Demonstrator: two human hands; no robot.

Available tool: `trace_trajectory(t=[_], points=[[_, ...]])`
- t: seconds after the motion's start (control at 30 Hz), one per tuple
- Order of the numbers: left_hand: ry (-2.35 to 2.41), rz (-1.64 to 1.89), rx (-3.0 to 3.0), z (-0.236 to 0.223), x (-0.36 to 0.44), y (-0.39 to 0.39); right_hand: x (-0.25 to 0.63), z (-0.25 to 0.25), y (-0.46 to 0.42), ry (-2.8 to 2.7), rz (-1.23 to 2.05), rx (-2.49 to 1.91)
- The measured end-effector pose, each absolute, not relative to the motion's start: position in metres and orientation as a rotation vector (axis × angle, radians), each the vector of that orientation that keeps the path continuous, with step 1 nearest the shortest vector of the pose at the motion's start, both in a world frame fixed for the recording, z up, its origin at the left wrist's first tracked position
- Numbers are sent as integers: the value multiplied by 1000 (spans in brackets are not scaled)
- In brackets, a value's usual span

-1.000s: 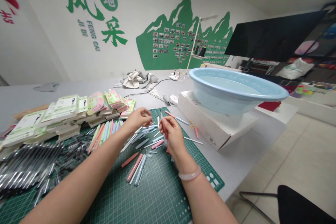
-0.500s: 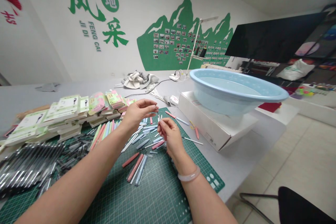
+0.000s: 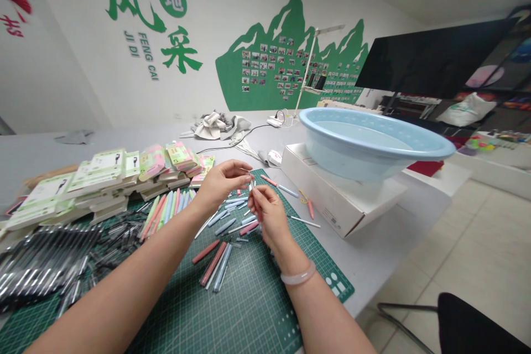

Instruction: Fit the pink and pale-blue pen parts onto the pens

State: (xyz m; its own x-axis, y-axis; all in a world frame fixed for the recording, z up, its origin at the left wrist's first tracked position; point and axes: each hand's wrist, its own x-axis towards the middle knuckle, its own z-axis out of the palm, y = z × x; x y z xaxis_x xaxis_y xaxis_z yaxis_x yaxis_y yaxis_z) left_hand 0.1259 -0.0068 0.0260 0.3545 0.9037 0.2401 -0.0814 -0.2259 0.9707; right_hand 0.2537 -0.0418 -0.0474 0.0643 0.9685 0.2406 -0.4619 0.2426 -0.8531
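Over the far part of the green cutting mat (image 3: 182, 310), my two hands meet fingertip to fingertip. My left hand (image 3: 226, 181) is closed in a pinch at the top end of a thin white pen part (image 3: 250, 186); what lies between those fingertips is too small to make out. My right hand (image 3: 269, 211) is closed around the lower end of that part, its fingers hiding most of it. Beneath and around them lie loose blue, white and pink pen pieces. Nearer me are a red pen barrel (image 3: 206, 252) and a small bunch of red, white and blue barrels (image 3: 216, 269).
On the left are a pile of clear-and-black pens (image 3: 45, 260), a row of coloured pens (image 3: 166, 210) and stacked packets (image 3: 103, 168). A blue basin (image 3: 373, 157) rests on a white box (image 3: 332, 199) at right. Grey cloths (image 3: 219, 126) lie behind.
My hands stay close together in nearly the same place. The left fingertips have shifted slightly right and down, and the dark tip seen between the hands no longer shows.
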Motion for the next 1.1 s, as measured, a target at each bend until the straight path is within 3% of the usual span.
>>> trace_trajectory(t=[0.2,0.4,0.53,0.63,0.7,0.87,1.1], points=[[989,977,1763,20,104,-15,253,-46,-43,-902,1293,-620],[1548,135,2348,-25,65,-42,253,-46,-45,-924,1282,-612],[1676,-3,2365,-47,56,-58,252,-45,-46,-943,1282,-609],[1687,170,2304,-32,57,-55,250,-45,-47,-952,1291,-622],[1613,492,2199,-9,61,-47,249,-45,-47,-959,1298,-633],[969,1229,1634,46,84,-27,246,-47,-46,-966,1310,-632],[824,1286,1485,50,106,-19,246,-48,-46,-965,1294,-661]])
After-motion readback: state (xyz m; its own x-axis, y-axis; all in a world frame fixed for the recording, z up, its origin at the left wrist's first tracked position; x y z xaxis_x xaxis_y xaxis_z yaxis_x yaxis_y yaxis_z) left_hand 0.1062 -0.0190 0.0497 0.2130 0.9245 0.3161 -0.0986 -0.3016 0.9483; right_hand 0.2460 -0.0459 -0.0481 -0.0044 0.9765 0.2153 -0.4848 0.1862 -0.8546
